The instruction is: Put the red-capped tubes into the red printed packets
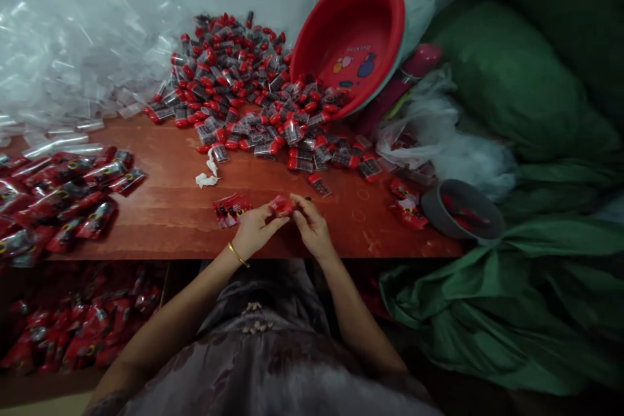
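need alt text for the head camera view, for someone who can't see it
Two bare hands, left hand and right hand, pinch a small red packet over a wooden table. Behind lies a pile of red-capped vials spilling from a tipped red basin, with filled packets at left.

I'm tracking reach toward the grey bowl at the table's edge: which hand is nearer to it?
Right. The right hand lies just left of the grey bowl; the left hand sits farther left, both pinching a small red packet.
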Action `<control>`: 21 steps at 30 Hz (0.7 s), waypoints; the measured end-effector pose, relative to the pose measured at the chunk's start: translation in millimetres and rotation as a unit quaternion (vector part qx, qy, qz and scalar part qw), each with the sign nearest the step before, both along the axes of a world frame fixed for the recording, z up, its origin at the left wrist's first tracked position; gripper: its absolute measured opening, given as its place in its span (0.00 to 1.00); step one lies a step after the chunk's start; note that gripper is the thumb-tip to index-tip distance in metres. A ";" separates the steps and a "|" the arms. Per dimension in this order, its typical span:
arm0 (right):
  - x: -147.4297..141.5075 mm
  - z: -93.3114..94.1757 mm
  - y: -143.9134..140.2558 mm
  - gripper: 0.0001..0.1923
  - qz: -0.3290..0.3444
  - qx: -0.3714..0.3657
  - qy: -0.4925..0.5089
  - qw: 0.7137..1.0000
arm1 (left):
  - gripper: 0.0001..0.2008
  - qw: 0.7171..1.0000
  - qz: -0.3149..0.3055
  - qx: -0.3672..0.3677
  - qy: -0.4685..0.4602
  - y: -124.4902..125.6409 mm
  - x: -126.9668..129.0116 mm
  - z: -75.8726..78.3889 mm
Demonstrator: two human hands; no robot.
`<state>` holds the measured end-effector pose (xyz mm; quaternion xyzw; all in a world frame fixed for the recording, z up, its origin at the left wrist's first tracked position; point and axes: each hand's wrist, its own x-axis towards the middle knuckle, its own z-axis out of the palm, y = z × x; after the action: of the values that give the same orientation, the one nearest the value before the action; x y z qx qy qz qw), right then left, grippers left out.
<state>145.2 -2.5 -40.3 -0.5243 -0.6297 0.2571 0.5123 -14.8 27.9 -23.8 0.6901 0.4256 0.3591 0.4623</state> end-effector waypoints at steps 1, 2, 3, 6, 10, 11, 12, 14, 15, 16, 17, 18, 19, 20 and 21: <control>7.8 -3.2 3.5 0.14 0.016 0.012 -0.018 1.000 | 0.10 0.999 -0.007 0.019 0.031 1.5 2.0 -3.5; 14.2 -6.6 6.2 0.13 0.027 0.021 -0.032 0.999 | 0.09 0.998 -0.012 0.035 0.055 2.4 4.2 -7.2; 19.1 -10.3 8.1 0.12 0.033 0.024 -0.040 0.998 | 0.08 0.996 -0.015 0.048 0.074 2.9 6.4 -10.7; 24.8 -21.4 8.9 0.12 0.033 0.017 -0.031 0.999 | 0.07 0.991 -0.020 0.066 0.110 3.0 11.3 -19.3; 22.5 -26.9 3.6 0.11 -0.008 0.038 -0.049 0.998 | 0.08 0.989 -0.023 0.073 0.124 2.1 12.7 -24.9; 22.2 -25.9 2.2 0.11 -0.017 0.052 -0.067 0.996 | 0.08 0.989 -0.024 0.076 0.126 1.7 12.5 -25.7; 22.2 -24.3 0.9 0.10 -0.023 0.066 -0.087 0.994 | 0.09 0.988 -0.025 0.080 0.127 1.4 12.3 -26.5; 23.5 -20.4 -1.1 0.10 -0.026 0.086 -0.124 0.988 | 0.10 0.987 -0.029 0.089 0.132 0.9 11.9 -27.7; 24.5 -18.5 -1.8 0.09 -0.026 0.089 -0.140 0.986 | 0.11 0.986 -0.032 0.092 0.135 0.8 11.9 -28.0; 25.6 -16.8 -2.4 0.09 -0.025 0.091 -0.152 0.984 | 0.12 0.985 -0.036 0.095 0.140 0.8 11.9 -28.2; 26.6 -15.2 -2.8 0.09 -0.024 0.094 -0.162 0.982 | 0.13 0.984 -0.040 0.096 0.145 0.9 12.0 -28.1; 27.6 -13.8 -3.0 0.09 -0.022 0.098 -0.171 0.980 | 0.14 0.983 -0.045 0.097 0.151 1.1 12.2 -27.8; 28.3 -12.4 -3.2 0.09 -0.021 0.104 -0.180 0.978 | 0.14 0.982 -0.049 0.097 0.156 1.4 12.4 -27.4; 28.7 -11.1 -3.2 0.08 -0.021 0.110 -0.189 0.976 | 0.14 0.981 -0.053 0.098 0.161 1.6 12.6 -26.8; 28.6 -9.8 -3.2 0.08 -0.021 0.117 -0.199 0.973 | 0.14 0.980 -0.055 0.098 0.165 1.7 12.8 -26.2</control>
<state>173.8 -5.8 -50.1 -0.5145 -0.7335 0.0613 0.4399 -2.0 29.6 -50.0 0.8041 0.4201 0.2546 0.3348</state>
